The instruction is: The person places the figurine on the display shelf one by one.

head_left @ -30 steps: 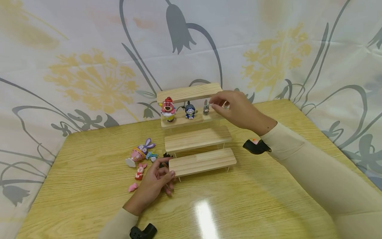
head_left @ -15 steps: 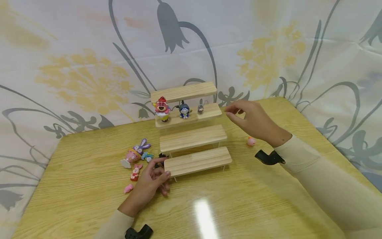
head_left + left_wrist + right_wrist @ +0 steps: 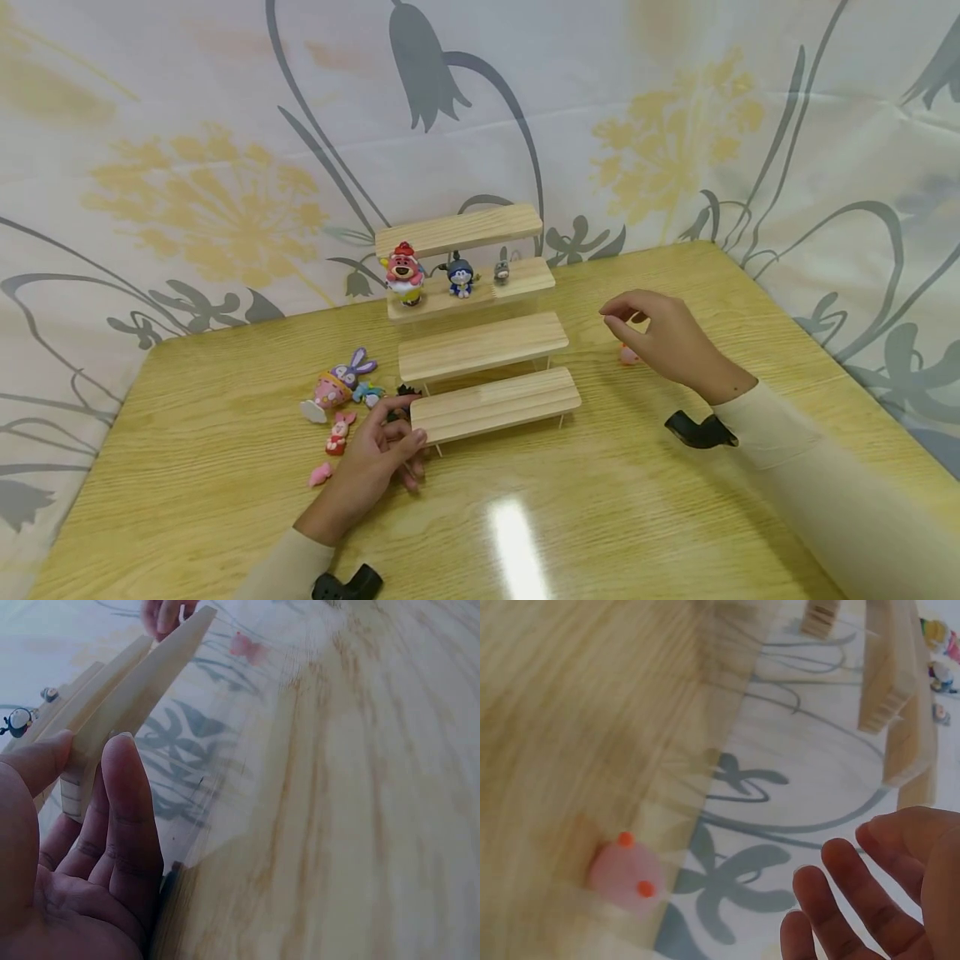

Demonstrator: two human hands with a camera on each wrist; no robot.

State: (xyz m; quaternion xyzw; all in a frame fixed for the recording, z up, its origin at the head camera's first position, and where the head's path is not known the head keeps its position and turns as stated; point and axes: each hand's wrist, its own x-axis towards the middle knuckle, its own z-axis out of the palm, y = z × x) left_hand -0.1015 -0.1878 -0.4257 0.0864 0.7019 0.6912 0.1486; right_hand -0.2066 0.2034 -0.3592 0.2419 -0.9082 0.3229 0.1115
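Note:
My left hand [image 3: 375, 450] grips the left end of the lowest board [image 3: 498, 404] of a tiered wooden display stand. Thumb and fingers wrap that board's end [image 3: 71, 796] in the left wrist view. Right of the stand, my right hand [image 3: 660, 337] hovers with loosely bent fingers and nothing in them. Just behind it, partly covered, lies a small round pink figurine [image 3: 628, 357], whose orange spots [image 3: 646, 889] show in the right wrist view. A pink bear figurine [image 3: 405, 273], a blue-suited figurine [image 3: 460, 280] and a small grey long-eared figurine [image 3: 502, 272] stand on the second-highest board.
Left of the stand lie a purple-eared rabbit figurine [image 3: 341, 383], a small blue figurine [image 3: 367, 394], a red-and-pink piglet figurine [image 3: 340, 433] and a pink piece [image 3: 320, 474]. A dark spiky-topped figurine [image 3: 407, 390] is partly hidden by the left hand. A patterned cloth [image 3: 225, 167] hangs behind the table.
My right hand has drawn away from the grey long-eared figurine, moving right and down towards the pink figurine. The left hand keeps its hold on the lowest board.

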